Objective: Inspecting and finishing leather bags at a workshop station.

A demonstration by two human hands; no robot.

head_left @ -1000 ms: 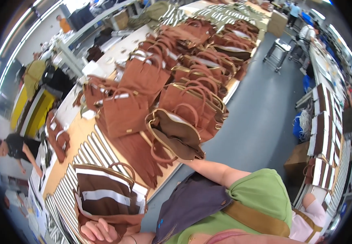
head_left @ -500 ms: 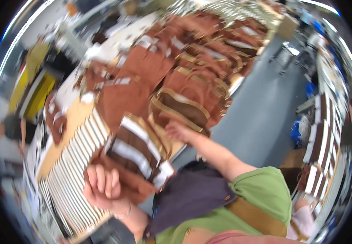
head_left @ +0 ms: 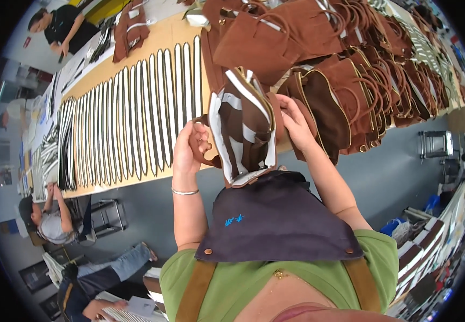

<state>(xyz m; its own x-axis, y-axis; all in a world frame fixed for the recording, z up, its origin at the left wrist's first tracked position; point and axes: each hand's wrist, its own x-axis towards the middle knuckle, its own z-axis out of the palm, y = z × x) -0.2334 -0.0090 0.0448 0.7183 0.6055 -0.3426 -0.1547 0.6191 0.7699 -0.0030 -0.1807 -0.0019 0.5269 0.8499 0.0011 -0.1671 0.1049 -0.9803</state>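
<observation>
Open brown bag [head_left: 243, 131] is at the near edge of the desk [head_left: 162, 37], just beside the apron [head_left: 289, 228]; flanking hands appear to keep it spread. Left hand [head_left: 192, 144] curls round the bag's handle [head_left: 211, 161]; right hand [head_left: 295, 124] lies along the opposite side, its grip not determinable. Lining [head_left: 251, 112] is dark, smooth cloth crossed by white bands [head_left: 237, 102]. White, dark-edged strips [head_left: 197, 75] lie parallel, ends pointed, presumably keeping each separate

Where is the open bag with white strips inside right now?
In the head view, the open bag is near the centre, between the left hand and right hand, with dark-edged white strips to its left and more brown bags to its right.
</observation>
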